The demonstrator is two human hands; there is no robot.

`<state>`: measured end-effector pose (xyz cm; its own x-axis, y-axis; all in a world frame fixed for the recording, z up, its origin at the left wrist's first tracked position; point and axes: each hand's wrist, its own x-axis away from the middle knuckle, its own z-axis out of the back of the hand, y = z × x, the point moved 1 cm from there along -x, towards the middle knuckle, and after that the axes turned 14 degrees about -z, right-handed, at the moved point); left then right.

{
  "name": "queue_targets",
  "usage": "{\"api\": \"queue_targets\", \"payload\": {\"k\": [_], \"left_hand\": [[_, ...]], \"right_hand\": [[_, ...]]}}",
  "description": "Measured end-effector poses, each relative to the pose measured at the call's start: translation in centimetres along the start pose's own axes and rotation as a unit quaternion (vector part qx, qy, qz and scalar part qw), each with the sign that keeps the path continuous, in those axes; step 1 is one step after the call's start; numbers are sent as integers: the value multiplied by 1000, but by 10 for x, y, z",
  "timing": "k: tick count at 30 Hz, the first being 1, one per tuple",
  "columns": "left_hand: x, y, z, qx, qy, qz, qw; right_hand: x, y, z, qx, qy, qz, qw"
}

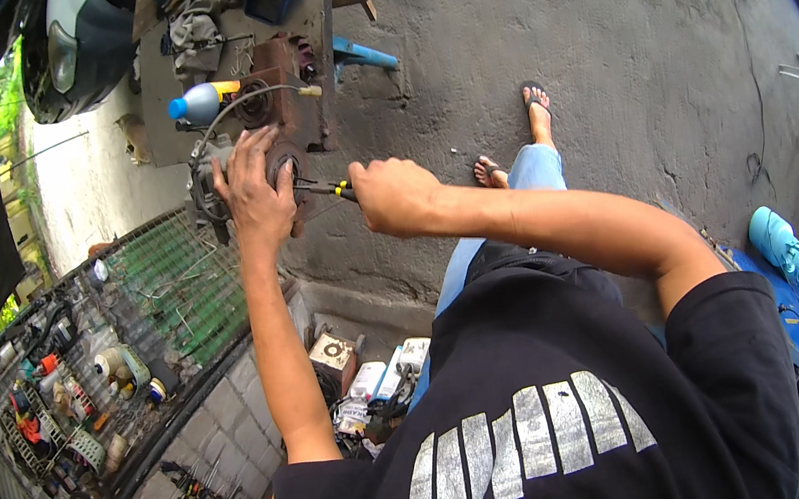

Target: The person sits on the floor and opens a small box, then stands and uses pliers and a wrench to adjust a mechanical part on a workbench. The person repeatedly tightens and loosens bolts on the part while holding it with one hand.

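While left hand (257, 182) spans metal part (286, 150), tool (339, 190) juts from right fist (397, 194)

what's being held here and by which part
The right hand grips a hand tool by its black-and-yellow handle. The left hand rests against a round metal part; whether it grips that cannot be told.

The T-shirt (656, 357) is black, its print a fan of silver-grey, worn-looking vertical bars. The jeans (542, 165) are light blue, the flip-flops (533, 90) black. Yellow marks the black grips of the pliers (345, 192). A greyish bottle (199, 105) has a bright blue cap and yellow label. The concrete floor (615, 49) is mottled grey; the rolled bundle (775, 238), turquoise.
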<state>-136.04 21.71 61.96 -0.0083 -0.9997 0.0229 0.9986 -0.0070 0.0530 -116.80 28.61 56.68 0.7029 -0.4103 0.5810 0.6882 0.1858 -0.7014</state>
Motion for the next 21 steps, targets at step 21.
{"api": "queue_targets", "payload": {"k": [21], "left_hand": [[1, 4, 6, 41, 14, 14, 999]], "right_hand": [[0, 1, -3, 21, -1, -1, 1000]]}}
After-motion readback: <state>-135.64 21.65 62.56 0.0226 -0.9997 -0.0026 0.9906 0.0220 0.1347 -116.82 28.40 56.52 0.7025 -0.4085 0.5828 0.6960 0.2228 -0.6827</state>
